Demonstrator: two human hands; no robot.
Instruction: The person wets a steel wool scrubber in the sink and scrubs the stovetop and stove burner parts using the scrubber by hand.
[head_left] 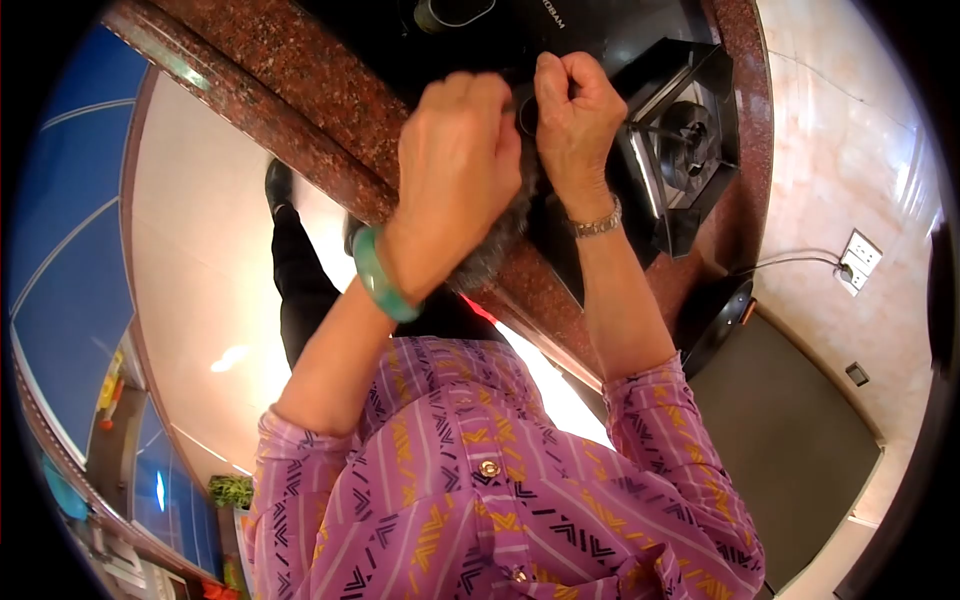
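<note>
My left hand [455, 145], with a green bangle [377, 275] on its wrist, is closed in a fist, slightly blurred, above the counter edge. Close to its right is my right hand [578, 115], also closed, over the black stove top [620, 25]. A metal band [597, 218] circles that wrist. A dark grey, fuzzy-looking thing [490, 255] lies behind and below my left hand, partly covered by it. What the fingers of either hand hold, if anything, is hidden.
A burner [685, 145] with a black angular surround is right of my right hand. The red-brown stone counter [270, 100] runs diagonally. A dark pan [722, 325] and a wall socket [858, 262] are at the right. Blue cabinets [75, 260] line the left.
</note>
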